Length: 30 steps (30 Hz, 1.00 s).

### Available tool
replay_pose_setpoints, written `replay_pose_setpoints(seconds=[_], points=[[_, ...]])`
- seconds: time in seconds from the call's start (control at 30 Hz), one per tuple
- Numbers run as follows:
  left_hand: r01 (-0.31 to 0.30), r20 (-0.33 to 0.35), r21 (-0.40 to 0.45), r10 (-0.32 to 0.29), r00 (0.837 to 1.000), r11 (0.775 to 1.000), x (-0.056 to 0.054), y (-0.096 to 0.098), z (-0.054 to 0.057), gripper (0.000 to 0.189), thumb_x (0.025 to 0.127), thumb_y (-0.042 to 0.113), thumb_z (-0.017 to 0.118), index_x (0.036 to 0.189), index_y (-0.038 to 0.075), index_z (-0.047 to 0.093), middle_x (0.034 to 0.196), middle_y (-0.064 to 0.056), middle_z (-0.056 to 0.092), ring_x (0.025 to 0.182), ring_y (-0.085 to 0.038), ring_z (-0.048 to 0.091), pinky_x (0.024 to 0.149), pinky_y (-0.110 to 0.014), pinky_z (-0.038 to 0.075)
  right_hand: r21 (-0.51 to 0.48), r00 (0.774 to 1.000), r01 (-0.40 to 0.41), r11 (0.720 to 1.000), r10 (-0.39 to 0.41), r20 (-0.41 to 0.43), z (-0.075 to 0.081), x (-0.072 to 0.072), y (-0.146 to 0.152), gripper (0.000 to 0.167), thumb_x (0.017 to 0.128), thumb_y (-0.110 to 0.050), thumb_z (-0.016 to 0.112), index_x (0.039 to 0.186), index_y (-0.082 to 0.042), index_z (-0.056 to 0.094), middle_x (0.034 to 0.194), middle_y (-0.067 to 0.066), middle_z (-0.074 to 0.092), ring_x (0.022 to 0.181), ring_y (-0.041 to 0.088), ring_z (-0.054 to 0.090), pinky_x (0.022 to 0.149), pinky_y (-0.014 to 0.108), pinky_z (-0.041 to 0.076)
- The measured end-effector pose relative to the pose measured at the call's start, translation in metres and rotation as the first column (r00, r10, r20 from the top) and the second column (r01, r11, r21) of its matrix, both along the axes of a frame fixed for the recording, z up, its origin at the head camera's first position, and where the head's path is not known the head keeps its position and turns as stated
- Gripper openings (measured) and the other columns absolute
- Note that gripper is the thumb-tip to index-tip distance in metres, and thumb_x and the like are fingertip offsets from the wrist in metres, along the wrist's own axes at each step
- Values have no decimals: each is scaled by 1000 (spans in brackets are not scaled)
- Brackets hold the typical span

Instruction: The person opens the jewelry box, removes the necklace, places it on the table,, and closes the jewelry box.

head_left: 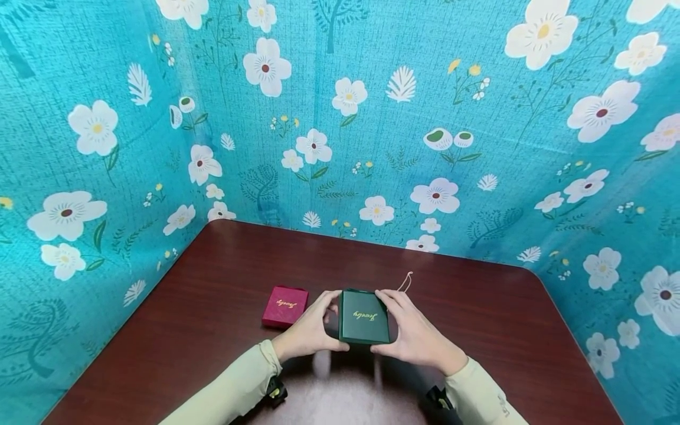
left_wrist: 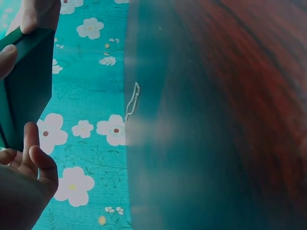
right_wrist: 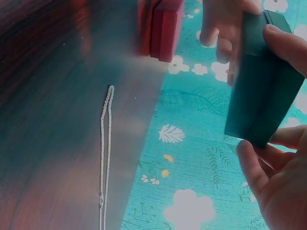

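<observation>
A dark green jewelry box [head_left: 365, 319] with gold lettering on its lid is held between both hands above the table. The left hand [head_left: 313, 326] grips its left side, thumb at the near edge and fingers at the far edge. On the opposite side the right hand [head_left: 411, 330] grips it the same way. The box looks closed in the right wrist view, where a seam runs along its side. A thin pale chain necklace [right_wrist: 109, 139] lies on the table beyond the box, partly hidden by the right hand in the head view.
A red jewelry box [head_left: 285, 306] with gold lettering sits closed on the brown table [head_left: 223, 271], left of the left hand. Blue flowered cloth [head_left: 340, 171] hangs around the table's back and sides.
</observation>
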<state>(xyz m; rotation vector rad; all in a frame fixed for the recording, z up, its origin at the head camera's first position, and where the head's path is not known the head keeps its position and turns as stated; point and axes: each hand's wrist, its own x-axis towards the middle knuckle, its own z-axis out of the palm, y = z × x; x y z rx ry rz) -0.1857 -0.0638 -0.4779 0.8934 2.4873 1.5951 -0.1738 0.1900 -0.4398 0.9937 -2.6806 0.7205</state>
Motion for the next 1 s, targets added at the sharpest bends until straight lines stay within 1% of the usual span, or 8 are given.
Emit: replay_pose_setpoints(seconds=[0.13, 0.23, 0.33, 0.5, 0.57, 0.77, 0.9, 1.0], points=[[3, -2, 0, -3, 1000, 1000, 0, -2, 1, 96, 65, 25, 88, 142, 17, 32, 120, 6, 43, 100, -13, 47, 80, -29, 43, -7, 1000, -5, 1000, 5, 28, 2, -1, -1, 98, 62, -38, 87, 141, -3, 39, 135, 3, 41, 120, 17, 39, 90, 41, 46], [3, -9, -4, -3, 1000, 1000, -1, -3, 3, 98, 64, 25, 88, 144, 18, 31, 120, 6, 43, 100, -12, 47, 82, -28, 44, -4, 1000, -5, 1000, 5, 15, 2, -2, -1, 99, 63, -39, 87, 142, -4, 39, 136, 3, 41, 120, 17, 39, 89, 40, 46], [2, -11, -12, -2, 1000, 1000, -2, -4, 4, 101, 64, 26, 89, 145, 17, 29, 121, 7, 43, 102, -12, 47, 83, -28, 45, 5, 1000, -11, 1000, 11, -14, 2, -2, -2, 100, 64, -45, 85, 142, -4, 38, 136, 3, 40, 120, 17, 39, 89, 39, 46], [4, -12, -4, -4, 1000, 1000, -3, -4, 3, 97, 65, 29, 88, 144, 22, 32, 122, 7, 43, 103, -12, 46, 84, -28, 45, 14, 999, -22, 1000, 22, -40, 2, -3, -2, 100, 67, -54, 79, 142, -3, 37, 136, 4, 40, 121, 17, 39, 91, 39, 45], [3, -11, 2, -3, 1000, 1000, -3, -4, 3, 95, 65, 29, 88, 143, 24, 33, 122, 8, 43, 103, -12, 46, 83, -29, 44, 7, 999, -23, 1000, 24, -43, 2, -3, -1, 100, 68, -57, 77, 142, -4, 37, 136, 5, 40, 121, 18, 39, 91, 40, 45], [2, -1, -3, -2, 1000, 1000, -4, -4, 4, 94, 65, 31, 88, 142, 23, 35, 122, 8, 43, 104, -12, 46, 83, -28, 44, 2, 999, -23, 1000, 24, -42, 2, -4, -1, 99, 70, -63, 70, 142, -4, 38, 135, 4, 40, 120, 17, 39, 89, 39, 47], [11, 0, -3, -11, 1000, 1000, -5, -5, 4, 94, 65, 28, 87, 143, 23, 34, 124, 7, 43, 106, -12, 45, 84, -29, 45, 2, 1000, -17, 1000, 17, -12, 3, -4, -2, 100, 69, -61, 73, 142, -4, 38, 135, 3, 40, 120, 16, 39, 88, 38, 47], [16, 1, 2, -16, 1000, 1000, -6, -5, 3, 95, 65, 26, 87, 143, 24, 33, 125, 7, 42, 107, -12, 45, 85, -29, 46, -4, 1000, -14, 1000, 14, 12, 6, -3, -2, 99, 67, -54, 80, 141, -4, 39, 135, 3, 40, 119, 16, 40, 88, 39, 47]])
